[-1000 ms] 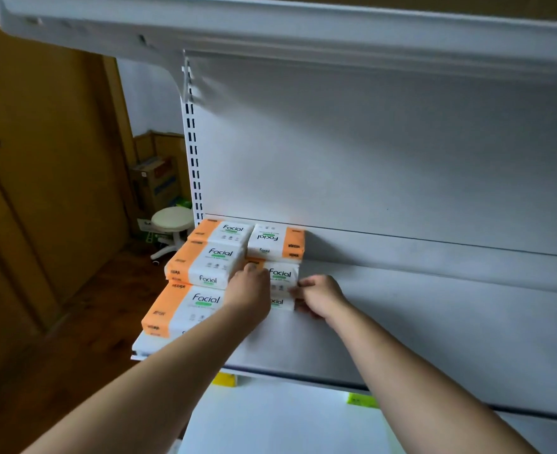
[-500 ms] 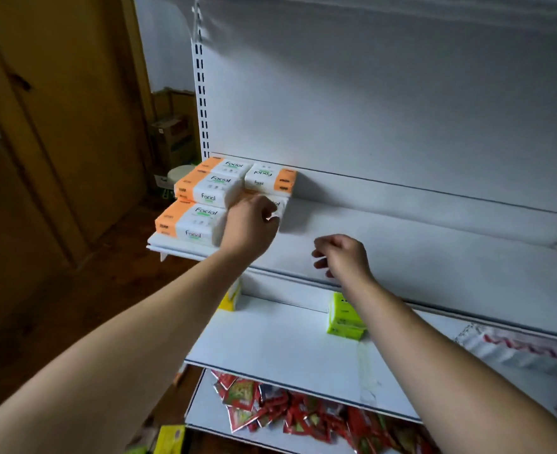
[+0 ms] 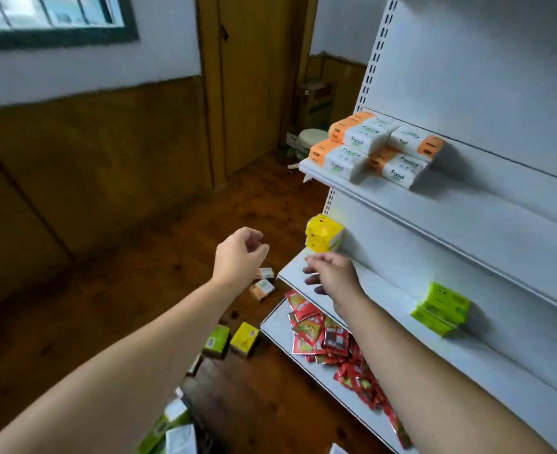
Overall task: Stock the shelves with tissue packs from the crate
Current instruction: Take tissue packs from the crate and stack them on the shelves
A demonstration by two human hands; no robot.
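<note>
With both the left hand (image 3: 241, 257) and right hand (image 3: 334, 273) loosely curled and holding nothing, the next orange-and-white soft tissue packs (image 3: 377, 149), stacked at one o'clock, are best fetched from seven o'clock.

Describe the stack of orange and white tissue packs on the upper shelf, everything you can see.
The orange and white tissue packs sit at the left end of the upper shelf, two layers high, in soft glossy wrap printed "Facial", each with one orange end. The front right one overhangs the shelf lip slightly. Neither hand touches them.
</note>
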